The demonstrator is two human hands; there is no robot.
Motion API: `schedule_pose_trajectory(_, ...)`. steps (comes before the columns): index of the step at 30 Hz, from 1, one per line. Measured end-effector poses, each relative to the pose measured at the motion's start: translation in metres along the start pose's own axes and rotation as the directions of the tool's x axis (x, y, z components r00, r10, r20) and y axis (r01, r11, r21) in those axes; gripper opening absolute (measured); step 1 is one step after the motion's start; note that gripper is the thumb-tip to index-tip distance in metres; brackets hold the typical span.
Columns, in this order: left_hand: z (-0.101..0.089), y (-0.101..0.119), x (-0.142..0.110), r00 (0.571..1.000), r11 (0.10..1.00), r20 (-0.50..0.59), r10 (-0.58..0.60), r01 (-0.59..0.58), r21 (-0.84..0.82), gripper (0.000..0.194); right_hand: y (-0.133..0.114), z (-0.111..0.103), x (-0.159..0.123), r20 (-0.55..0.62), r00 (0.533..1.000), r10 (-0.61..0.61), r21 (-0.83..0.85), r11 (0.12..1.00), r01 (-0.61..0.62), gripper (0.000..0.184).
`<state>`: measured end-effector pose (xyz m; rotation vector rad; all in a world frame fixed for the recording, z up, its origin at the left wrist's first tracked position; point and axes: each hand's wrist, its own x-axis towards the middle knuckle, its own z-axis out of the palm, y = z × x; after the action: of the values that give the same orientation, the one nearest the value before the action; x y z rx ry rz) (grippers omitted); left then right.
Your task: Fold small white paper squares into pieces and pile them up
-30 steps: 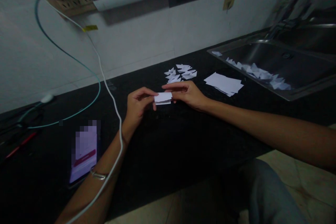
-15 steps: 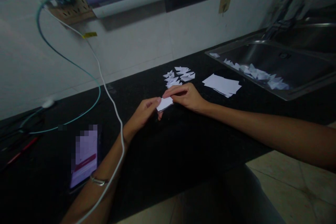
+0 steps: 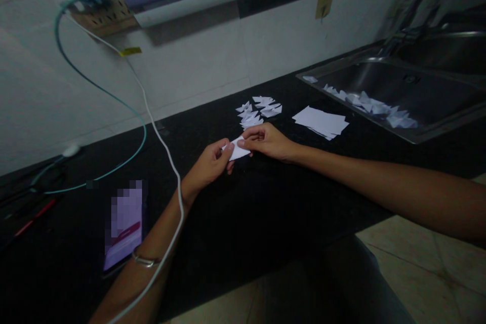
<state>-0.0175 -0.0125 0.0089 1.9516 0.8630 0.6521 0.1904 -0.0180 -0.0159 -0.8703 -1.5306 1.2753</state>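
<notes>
A small white paper piece (image 3: pixel 237 150) is pinched between both my hands just above the black countertop (image 3: pixel 235 212). My left hand (image 3: pixel 209 164) grips its left end with thumb and fingers closed. My right hand (image 3: pixel 267 141) pinches the right end. The paper looks folded to a pointed shape. Just beyond my hands lies a cluster of small folded white triangles (image 3: pixel 258 109). A flat stack of white paper rectangles (image 3: pixel 321 122) lies to the right of them.
A steel sink (image 3: pixel 402 92) at the right holds several more folded paper pieces (image 3: pixel 374 107). A lit phone (image 3: pixel 125 228) lies at the left, by my forearm. White and teal cables (image 3: pixel 152 121) hang from a wall socket (image 3: pixel 102 7) across the counter. A red pen (image 3: pixel 32 217) lies far left.
The paper went from a flat rectangle held wide between both hands to a narrower pointed fold. My hands have drawn closer together and lower, toward the counter.
</notes>
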Motion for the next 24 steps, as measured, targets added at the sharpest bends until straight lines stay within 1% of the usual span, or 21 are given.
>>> schedule_pose_trajectory(3,-0.0016,0.0014,-0.0003,1.0,1.0,0.011,0.007,-0.007,-0.005,0.044,0.0011,-0.0008,0.0001,-0.007,1.0,-0.001,0.013,1.0,0.001,0.027)
schedule_pose_trajectory(8,-0.0046,0.0005,-0.0015,0.997,0.998,0.072,-0.033,0.037,-0.042,0.052,0.0013,-0.0022,-0.0012,-0.009,1.0,-0.018,0.005,1.0,0.018,0.026)
schedule_pose_trajectory(12,-0.004,-0.0006,-0.0021,0.995,0.996,0.073,-0.067,0.07,-0.051,0.053,0.002,-0.0027,-0.0006,0.039,0.999,-0.021,-0.04,0.999,0.022,0.026)
schedule_pose_trajectory(14,-0.0034,-0.001,-0.0017,0.994,0.998,0.088,-0.063,0.065,-0.021,0.054,0.0024,-0.0026,-0.0001,0.052,0.998,-0.027,-0.047,0.998,0.029,0.029)
schedule_pose_trajectory(17,-0.0035,-0.0019,-0.0009,0.996,0.999,0.084,-0.042,0.04,0.028,0.056,0.0022,-0.0025,0.0,0.044,0.998,-0.047,-0.046,0.998,0.049,0.031)
schedule_pose_trajectory(22,-0.0046,-0.0026,-0.001,0.985,0.995,0.146,-0.091,0.096,-0.026,0.056,0.0006,-0.0025,-0.0005,-0.007,0.997,-0.081,-0.084,0.993,0.08,0.033)
schedule_pose_trajectory(24,-0.0044,-0.0027,-0.0011,0.985,0.995,0.144,-0.095,0.1,-0.03,0.057,-0.0008,-0.0016,-0.001,-0.021,0.996,-0.087,-0.102,0.991,0.084,0.034)
